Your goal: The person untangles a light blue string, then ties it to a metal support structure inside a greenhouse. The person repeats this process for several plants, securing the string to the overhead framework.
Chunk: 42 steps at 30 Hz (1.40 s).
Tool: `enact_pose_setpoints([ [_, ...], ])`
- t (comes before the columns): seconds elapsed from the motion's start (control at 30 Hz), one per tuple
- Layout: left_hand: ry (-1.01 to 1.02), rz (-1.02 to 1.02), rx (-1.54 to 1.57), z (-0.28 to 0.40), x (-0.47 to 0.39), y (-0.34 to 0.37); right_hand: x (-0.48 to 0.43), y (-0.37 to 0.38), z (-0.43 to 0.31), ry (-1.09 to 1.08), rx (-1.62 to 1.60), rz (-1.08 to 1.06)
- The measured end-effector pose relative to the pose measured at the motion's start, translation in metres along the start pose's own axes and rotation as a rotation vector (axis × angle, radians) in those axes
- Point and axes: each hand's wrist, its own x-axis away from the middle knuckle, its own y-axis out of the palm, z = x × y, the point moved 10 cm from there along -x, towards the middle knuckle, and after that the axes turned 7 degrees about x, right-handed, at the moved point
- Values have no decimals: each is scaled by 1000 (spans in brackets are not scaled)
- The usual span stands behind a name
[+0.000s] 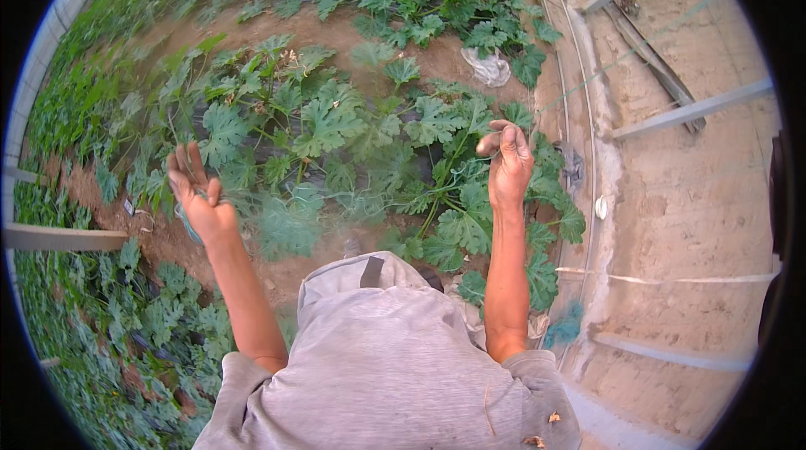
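Greenish twine (189, 223) loops around my left hand (200, 189), which is raised at the left with its fingers partly spread. Thin strands of the same colour hang between my hands over leafy squash-like plants (330, 122). My right hand (509, 160) is up at the right, its fingers curled and pinching a strand of the twine. A taut green line (589, 80) runs from near that hand towards the upper right. Some strands low in the middle are blurred against the leaves.
Metal posts (692, 110) slant across the earthen wall at the right, with a wooden board (655, 66) leaning there. A white plastic scrap (488, 67) lies on the soil. Teal netting or twine (563, 324) is bunched at lower right. A pale beam (66, 238) juts in from the left.
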Motion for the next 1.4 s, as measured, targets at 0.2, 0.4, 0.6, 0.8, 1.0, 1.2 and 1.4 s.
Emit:
enact_pose_setpoints([
  [0.2, -572, -83, -510, -110, 76, -60, 2, 42, -10, 57, 114, -235],
  [0.4, -596, -792, -497, -164, 201, 158, 14, 89, -19, 38, 149, -427],
  [0.6, -530, -940, -728, -193, 242, 175, 21, 60, 3, -53, 436, -264],
  [0.8, -554, -812, -1198, -205, 248, -28, -1, -41, 69, -43, 1162, 82],
  [1.0, -688, -606, -1503, -87, 211, -244, -50, -177, 117, 111, 1483, 278],
  [1.2, -678, -483, -1684, 102, 115, -361, -121, -287, 121, 232, 1589, 396],
  [1.4, -427, 417, -2124, 402, 29, -479, -142, -354, 86, 268, 1639, 480],
])
